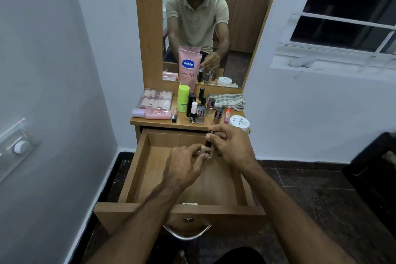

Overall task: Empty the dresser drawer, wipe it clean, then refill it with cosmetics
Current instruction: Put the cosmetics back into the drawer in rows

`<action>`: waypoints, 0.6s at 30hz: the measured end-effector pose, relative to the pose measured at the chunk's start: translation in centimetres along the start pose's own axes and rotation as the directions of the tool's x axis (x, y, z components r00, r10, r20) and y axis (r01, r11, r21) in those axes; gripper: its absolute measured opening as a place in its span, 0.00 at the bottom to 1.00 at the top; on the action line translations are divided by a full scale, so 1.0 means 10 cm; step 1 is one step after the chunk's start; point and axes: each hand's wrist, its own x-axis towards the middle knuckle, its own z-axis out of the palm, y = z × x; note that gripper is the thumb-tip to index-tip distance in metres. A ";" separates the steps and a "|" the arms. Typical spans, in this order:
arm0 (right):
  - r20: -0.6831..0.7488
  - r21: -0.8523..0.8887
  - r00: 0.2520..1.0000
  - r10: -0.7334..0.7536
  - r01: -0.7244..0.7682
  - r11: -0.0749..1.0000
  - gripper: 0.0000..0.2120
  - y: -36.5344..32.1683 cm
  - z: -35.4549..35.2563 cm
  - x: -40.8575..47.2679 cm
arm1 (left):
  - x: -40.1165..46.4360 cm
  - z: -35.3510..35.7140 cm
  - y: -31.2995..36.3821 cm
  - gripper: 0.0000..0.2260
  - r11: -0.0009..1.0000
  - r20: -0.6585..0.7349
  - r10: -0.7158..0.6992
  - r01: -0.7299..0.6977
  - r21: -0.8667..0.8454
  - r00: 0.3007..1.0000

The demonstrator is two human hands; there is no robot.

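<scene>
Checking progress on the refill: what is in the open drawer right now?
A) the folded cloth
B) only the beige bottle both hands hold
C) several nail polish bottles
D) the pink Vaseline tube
B: the drawer shows bare wood apart from the beige bottle, held by the left hand and right hand.

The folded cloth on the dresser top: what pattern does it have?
The cloth is checked, pale with dark grey-green lines. The head view shows it, beside the bottles.

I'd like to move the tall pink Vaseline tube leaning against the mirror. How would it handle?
The tall pink Vaseline tube looks like soft plastic, so it probably gives when squeezed. It stands narrow and propped against the mirror, so a nudge may tip it onto the small nail polish bottles crowded in front.
</scene>
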 end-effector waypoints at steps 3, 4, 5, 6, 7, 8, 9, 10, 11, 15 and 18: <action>0.015 -0.068 1.000 0.001 0.000 0.998 0.09 0.11 -0.08 -0.04 | -0.02 0.00 0.01 0.20 0.999 0.084 -0.026 0.022 0.041 0.996; -0.004 -0.116 1.000 0.007 -0.007 0.993 0.09 0.16 -0.12 -0.06 | -0.02 0.00 0.00 0.24 0.997 0.113 -0.026 0.018 0.070 0.993; -0.033 -0.162 0.999 0.018 -0.023 0.986 0.08 0.23 -0.16 -0.07 | -0.02 0.01 0.00 0.27 0.996 0.131 -0.032 0.020 0.089 0.991; -0.063 -0.205 0.997 0.035 -0.047 0.978 0.08 0.29 -0.19 -0.08 | -0.01 0.01 0.00 0.28 0.995 0.136 -0.040 0.027 0.097 0.990; -0.087 -0.245 0.995 0.057 -0.077 0.966 0.08 0.35 -0.20 -0.08 | 0.00 0.01 -0.01 0.27 0.994 0.132 -0.048 0.034 0.102 0.990; -0.099 -0.282 0.992 0.082 -0.107 0.953 0.09 0.41 -0.21 -0.08 | 0.00 0.01 -0.01 0.26 0.994 0.122 -0.050 0.038 0.106 0.991; -0.102 -0.314 0.989 0.106 -0.133 0.940 0.09 0.47 -0.20 -0.07 | 0.00 0.01 -0.01 0.24 0.993 0.108 -0.045 0.033 0.110 0.993; -0.102 -0.344 0.987 0.123 -0.151 0.927 0.10 0.52 -0.18 -0.07 | 0.00 0.00 -0.01 0.23 0.993 0.095 -0.041 0.031 0.113 0.995; -0.103 -0.374 0.986 0.132 -0.162 0.913 0.11 0.55 -0.16 -0.06 | 0.00 -0.01 -0.01 0.22 0.993 0.082 -0.041 0.031 0.112 0.996; -0.139 -0.448 0.982 0.131 -0.180 0.876 0.12 0.57 -0.06 0.02 | -0.01 -0.04 0.02 0.21 0.994 0.033 -0.053 0.050 0.098 0.998; -0.173 -0.477 0.976 0.130 -0.198 0.856 0.12 0.58 0.03 0.07 | -0.02 -0.07 0.05 0.24 0.988 0.036 -0.082 0.076 0.132 0.996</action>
